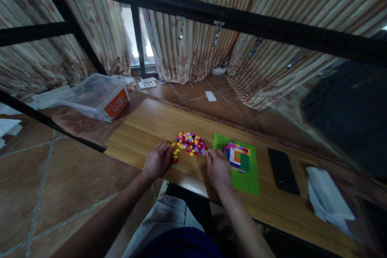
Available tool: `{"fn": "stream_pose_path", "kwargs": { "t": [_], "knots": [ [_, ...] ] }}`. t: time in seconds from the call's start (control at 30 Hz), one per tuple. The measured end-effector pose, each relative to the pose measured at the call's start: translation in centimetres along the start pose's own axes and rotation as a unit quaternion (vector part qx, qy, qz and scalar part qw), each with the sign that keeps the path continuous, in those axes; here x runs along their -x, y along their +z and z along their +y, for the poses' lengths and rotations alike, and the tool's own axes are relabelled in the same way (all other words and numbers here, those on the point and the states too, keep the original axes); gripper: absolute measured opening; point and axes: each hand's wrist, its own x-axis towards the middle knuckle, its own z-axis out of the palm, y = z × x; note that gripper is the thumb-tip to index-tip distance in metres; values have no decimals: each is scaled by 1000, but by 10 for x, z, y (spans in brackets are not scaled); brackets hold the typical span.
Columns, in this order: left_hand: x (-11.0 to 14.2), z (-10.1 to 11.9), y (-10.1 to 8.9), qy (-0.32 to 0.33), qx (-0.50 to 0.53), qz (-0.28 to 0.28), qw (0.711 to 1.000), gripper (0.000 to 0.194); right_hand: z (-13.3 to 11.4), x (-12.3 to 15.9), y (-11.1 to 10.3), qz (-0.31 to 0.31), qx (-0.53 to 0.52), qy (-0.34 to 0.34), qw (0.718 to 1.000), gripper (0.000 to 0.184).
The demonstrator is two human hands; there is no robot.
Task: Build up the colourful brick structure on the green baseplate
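Note:
A pile of small colourful toy bricks (192, 144) lies on the wooden bench top, between my two hands. My left hand (157, 160) is at the pile's left side, fingers curled together beside a few yellow bricks (175, 153) and a red one (175, 161). At the pile's right edge, my right hand (219, 168) has its fingertips pinched together near pink and purple bricks. Whatever is between the fingers of either hand is too small to make out. Just right of that hand, a green studded baseplate (250, 181) carries a multicoloured block of stacked bricks (237, 156).
A black phone-like slab (283, 170) and a white plastic packet (328, 193) lie farther right on the wooden top (145, 123). Beyond its left end stands a clear plastic bin (96, 96) with an orange label. A black metal frame (193, 6) crosses in front of the curtains.

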Motion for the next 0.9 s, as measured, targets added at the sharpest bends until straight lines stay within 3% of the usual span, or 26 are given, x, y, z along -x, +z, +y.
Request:
{"fn": "stream_pose_path", "kwargs": {
  "t": [0.13,0.33,0.9],
  "knots": [
    [0,-1,2,-3,0,5,1000,20,2,-5,16,-16,36,16,999,27],
    [1,-2,2,-2,4,7,1000,20,5,-12,23,-13,51,25,998,19],
    [-1,2,-1,-2,12,8,1000,19,-1,-10,12,-30,-30,28,999,22]
  ]
}}
